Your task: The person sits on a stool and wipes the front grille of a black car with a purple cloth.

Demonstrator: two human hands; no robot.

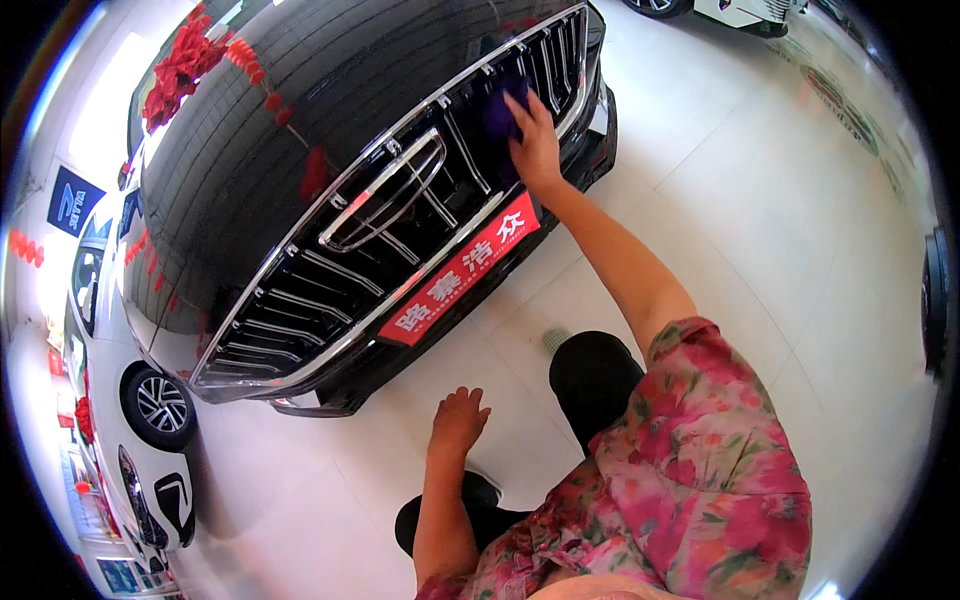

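Note:
My right hand [537,142] presses a dark purple cloth [502,112] against the front grille [450,187] of a black car. The cloth covers some of the grille's chrome slats toward the far end. A chrome-framed oval emblem [386,195] sits in the middle of the grille. Below it, a red plate [461,270] with white writing is fixed to the bumper. My left hand [459,420] hangs over the floor near my knee, apart from the car, with nothing visible in it and the thumb away from the fingers.
The glossy black hood [300,97] carries a red fabric bow [184,67] and reflects the ceiling. A white car [112,390] stands to the left; part of another white vehicle [739,15] shows at top right. Pale floor tiles [720,225] lie underneath. A dark round object [934,300] is at the right rim.

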